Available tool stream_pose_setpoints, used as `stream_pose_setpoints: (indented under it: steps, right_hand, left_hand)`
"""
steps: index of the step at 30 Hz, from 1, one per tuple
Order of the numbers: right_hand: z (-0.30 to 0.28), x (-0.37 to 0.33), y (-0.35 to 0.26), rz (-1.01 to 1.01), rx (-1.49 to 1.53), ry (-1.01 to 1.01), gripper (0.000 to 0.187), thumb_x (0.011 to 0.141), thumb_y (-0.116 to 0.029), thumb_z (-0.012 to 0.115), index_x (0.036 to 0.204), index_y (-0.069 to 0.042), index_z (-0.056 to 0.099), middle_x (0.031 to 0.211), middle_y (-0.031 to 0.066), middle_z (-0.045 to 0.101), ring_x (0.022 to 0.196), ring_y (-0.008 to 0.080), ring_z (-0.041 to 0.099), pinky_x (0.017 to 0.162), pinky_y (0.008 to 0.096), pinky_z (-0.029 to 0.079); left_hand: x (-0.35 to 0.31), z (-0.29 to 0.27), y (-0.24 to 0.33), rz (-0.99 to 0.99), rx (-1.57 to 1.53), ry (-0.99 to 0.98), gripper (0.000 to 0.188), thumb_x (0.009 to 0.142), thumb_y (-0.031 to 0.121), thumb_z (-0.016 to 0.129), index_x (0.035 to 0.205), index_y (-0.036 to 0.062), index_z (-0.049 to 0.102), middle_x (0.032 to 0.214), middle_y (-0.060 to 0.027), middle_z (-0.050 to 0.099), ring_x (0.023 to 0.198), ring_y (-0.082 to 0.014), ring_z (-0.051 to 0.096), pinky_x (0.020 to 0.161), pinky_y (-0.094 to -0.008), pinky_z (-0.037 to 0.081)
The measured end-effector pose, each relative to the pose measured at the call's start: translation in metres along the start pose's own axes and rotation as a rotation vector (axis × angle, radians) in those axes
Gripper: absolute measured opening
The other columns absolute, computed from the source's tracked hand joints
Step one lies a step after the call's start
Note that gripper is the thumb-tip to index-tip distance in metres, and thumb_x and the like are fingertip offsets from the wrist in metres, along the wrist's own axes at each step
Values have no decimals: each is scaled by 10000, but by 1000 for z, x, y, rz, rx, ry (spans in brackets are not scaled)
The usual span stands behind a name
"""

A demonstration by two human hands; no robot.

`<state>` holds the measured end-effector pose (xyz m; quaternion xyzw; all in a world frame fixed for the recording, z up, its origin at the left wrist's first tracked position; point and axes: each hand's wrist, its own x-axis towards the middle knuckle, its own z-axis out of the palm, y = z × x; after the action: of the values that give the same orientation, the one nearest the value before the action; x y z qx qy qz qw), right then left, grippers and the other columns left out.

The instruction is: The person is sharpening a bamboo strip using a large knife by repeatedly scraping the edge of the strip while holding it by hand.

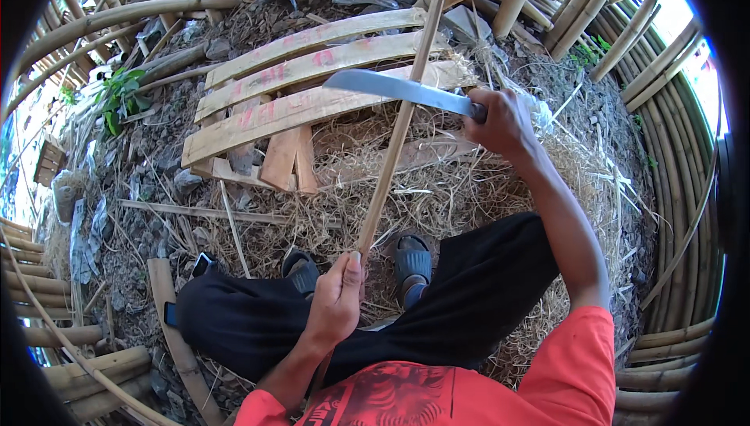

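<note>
Long strip (387, 172) crossed by a knife (441, 98), both in hand.
From my remote post, left to right: pale slats (289, 71) lie beyond the fingers of the left hand (337, 297), which grasps the strip low, thumb pointing up it. The strip leans up and away from those fingers. Knife spans it well beyond them; contact, I can't tell. Right hand (504, 121) clenched round the handle (477, 113). Risk, as I judge it: a skidding edge or loosened left grip could bring the knife toward the left fingers or legs (488, 285).
</note>
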<state>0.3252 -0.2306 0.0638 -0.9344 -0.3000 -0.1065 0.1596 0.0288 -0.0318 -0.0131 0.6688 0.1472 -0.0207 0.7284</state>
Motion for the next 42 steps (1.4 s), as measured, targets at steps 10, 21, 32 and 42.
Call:
stream_pose_setpoints:
  steps: [10,21,32,42]
  right_hand:
    - [6,10,28,-24,-36,64,85,731,-132,650,674,-74,674,544,103,614,496,266,626,556,415,517]
    - [-10,24,82,236,-73,142,211,843,-198,633,672,-82,673,564,87,618,457,178,558,523,370,486]
    - [-4,13,105,350,-24,106,215,837,-279,645,783,-87,724,628,124,662,565,272,640,599,419,511]
    - [8,-13,101,449,241,132,328,855,-305,721,830,22,707,630,85,635,564,169,529,587,367,432]
  left_hand:
    - [-6,-4,7,-38,96,32,374,1090,325,421,895,22,522,605,13,460,535,-67,439,497,-270,372]
    - [-13,-7,6,-87,95,-16,385,1089,332,431,876,23,513,623,22,460,544,-54,425,491,-264,363]
    - [-12,4,0,-201,31,-74,375,1088,332,440,890,26,531,639,27,458,569,-45,418,510,-248,362]
    - [-1,0,-6,-130,-26,33,299,1084,290,463,952,35,545,691,54,447,597,-32,402,521,-220,352]
